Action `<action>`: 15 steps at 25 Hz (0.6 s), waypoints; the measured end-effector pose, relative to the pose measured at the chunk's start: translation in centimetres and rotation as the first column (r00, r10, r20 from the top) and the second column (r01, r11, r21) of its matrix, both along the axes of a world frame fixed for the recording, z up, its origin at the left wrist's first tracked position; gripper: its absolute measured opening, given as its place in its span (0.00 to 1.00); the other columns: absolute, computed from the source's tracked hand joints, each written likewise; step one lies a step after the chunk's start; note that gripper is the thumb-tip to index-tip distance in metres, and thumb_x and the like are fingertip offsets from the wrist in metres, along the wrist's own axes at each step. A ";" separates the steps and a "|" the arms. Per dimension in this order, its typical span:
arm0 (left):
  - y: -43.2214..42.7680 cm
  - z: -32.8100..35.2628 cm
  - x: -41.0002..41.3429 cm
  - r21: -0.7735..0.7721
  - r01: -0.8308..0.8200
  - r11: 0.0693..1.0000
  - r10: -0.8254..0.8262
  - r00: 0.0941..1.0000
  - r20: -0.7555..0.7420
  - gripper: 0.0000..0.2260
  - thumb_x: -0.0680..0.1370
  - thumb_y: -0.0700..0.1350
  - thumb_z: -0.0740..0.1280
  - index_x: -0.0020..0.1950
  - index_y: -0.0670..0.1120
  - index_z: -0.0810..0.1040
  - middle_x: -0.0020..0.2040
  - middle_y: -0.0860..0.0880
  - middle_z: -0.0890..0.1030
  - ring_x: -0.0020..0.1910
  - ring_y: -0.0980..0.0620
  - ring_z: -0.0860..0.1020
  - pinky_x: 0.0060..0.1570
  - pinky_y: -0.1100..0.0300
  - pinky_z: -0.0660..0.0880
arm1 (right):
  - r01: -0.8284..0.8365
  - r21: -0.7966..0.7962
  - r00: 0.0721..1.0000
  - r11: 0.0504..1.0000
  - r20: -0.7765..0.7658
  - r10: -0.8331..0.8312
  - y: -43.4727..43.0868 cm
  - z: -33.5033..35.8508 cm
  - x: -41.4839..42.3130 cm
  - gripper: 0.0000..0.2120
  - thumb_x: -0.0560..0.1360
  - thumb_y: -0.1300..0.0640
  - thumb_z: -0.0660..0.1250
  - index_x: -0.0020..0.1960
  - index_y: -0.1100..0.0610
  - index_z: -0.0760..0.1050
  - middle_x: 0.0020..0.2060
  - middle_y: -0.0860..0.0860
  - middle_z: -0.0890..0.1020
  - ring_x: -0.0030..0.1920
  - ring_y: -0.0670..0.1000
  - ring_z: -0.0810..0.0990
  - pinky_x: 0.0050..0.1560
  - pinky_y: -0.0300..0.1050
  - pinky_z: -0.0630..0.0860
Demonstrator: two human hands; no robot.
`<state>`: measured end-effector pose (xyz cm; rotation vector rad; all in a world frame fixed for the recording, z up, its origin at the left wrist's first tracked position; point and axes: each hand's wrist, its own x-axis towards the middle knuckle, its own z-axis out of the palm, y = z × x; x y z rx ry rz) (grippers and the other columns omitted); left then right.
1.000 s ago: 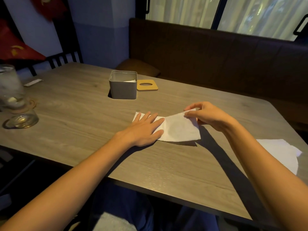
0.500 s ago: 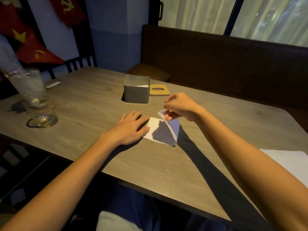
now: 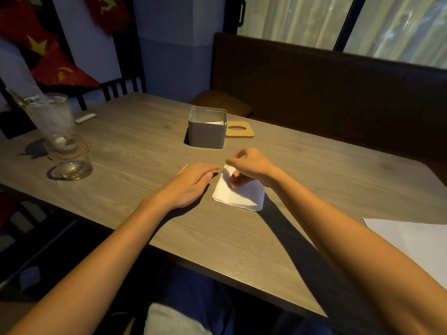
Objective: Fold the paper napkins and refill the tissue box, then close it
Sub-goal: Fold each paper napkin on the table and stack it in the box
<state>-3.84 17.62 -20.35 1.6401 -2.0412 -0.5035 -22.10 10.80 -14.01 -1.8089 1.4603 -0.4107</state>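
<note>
You sit at a grey-brown wood-grain table (image 3: 135, 151) set against a dark brown padded bench (image 3: 314, 76), under pale-curtained windows (image 3: 290, 18); red flags with yellow stars (image 3: 55, 66) hang on the wall to your left. A tall clear glass (image 3: 52, 117) and a short clear tumbler (image 3: 73, 169) stand near the left edge, and flat white paper sheets (image 3: 416, 240) lie at the right edge. The open grey square tissue box (image 3: 206, 135) stands mid-table, with its tan wooden lid with an oval hole (image 3: 239, 129) flat just behind it. Nearer you lies the folded white paper napkin (image 3: 238, 194). Your right hand (image 3: 251, 169) covers its far part, fingers curled and pinching a flap. Your left hand (image 3: 191, 182) rests flat beside it, fingers straight.
</note>
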 end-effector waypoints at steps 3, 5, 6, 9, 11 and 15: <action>0.0 0.3 -0.5 -0.012 -0.006 1.000 0.005 0.998 -0.060 0.19 0.86 0.54 0.54 0.77 0.55 0.66 0.77 0.55 0.68 0.75 0.56 0.63 0.77 0.47 0.58 | 0.012 -0.063 1.000 0.998 -0.005 -0.013 0.0 -0.1 -1.1 0.11 0.80 0.51 0.65 0.57 0.57 0.75 0.48 0.55 0.84 0.44 0.55 0.86 0.48 0.50 0.84; -0.4 0.7 -1.2 -0.047 0.048 0.998 -0.049 0.998 -0.029 0.20 0.86 0.55 0.55 0.78 0.55 0.66 0.78 0.55 0.66 0.77 0.56 0.60 0.77 0.48 0.59 | 0.002 -0.223 0.997 0.975 -0.070 -0.018 0.3 -0.6 -2.0 0.14 0.80 0.54 0.64 0.64 0.57 0.74 0.53 0.55 0.82 0.48 0.53 0.83 0.50 0.47 0.83; -0.7 0.9 -1.7 -0.058 0.080 0.995 -0.080 0.997 0.011 0.20 0.86 0.56 0.54 0.78 0.55 0.65 0.79 0.55 0.64 0.79 0.56 0.57 0.78 0.50 0.56 | -0.023 -0.306 0.994 0.952 -0.113 -0.012 0.8 -1.1 -2.4 0.15 0.80 0.55 0.62 0.65 0.57 0.73 0.55 0.55 0.82 0.50 0.52 0.82 0.51 0.47 0.82; -1.5 1.3 -4.0 -0.051 0.176 0.983 -0.167 0.975 0.145 0.22 0.86 0.55 0.52 0.80 0.54 0.60 0.81 0.55 0.60 0.80 0.56 0.50 0.79 0.51 0.46 | -0.159 -0.497 0.970 0.853 -0.238 0.042 2.4 -3.6 -3.6 0.16 0.82 0.53 0.57 0.66 0.58 0.73 0.58 0.56 0.80 0.57 0.54 0.79 0.60 0.54 0.77; -1.6 0.6 -5.1 -0.001 0.201 0.980 -0.193 0.940 0.281 0.23 0.86 0.54 0.49 0.82 0.53 0.54 0.82 0.53 0.56 0.81 0.53 0.48 0.79 0.49 0.43 | -0.240 -0.474 0.941 0.847 -0.326 0.085 3.0 -5.1 -4.1 0.20 0.83 0.48 0.52 0.68 0.58 0.69 0.64 0.56 0.76 0.65 0.57 0.73 0.68 0.60 0.70; -1.3 0.3 -4.3 0.105 0.123 0.987 -0.158 0.881 0.446 0.25 0.86 0.56 0.43 0.83 0.53 0.45 0.83 0.52 0.45 0.81 0.52 0.42 0.79 0.46 0.40 | -0.321 -0.262 0.825 0.910 -0.549 0.133 3.5 -6.5 -4.9 0.36 0.82 0.36 0.38 0.81 0.59 0.44 0.81 0.56 0.46 0.80 0.55 0.42 0.78 0.58 0.41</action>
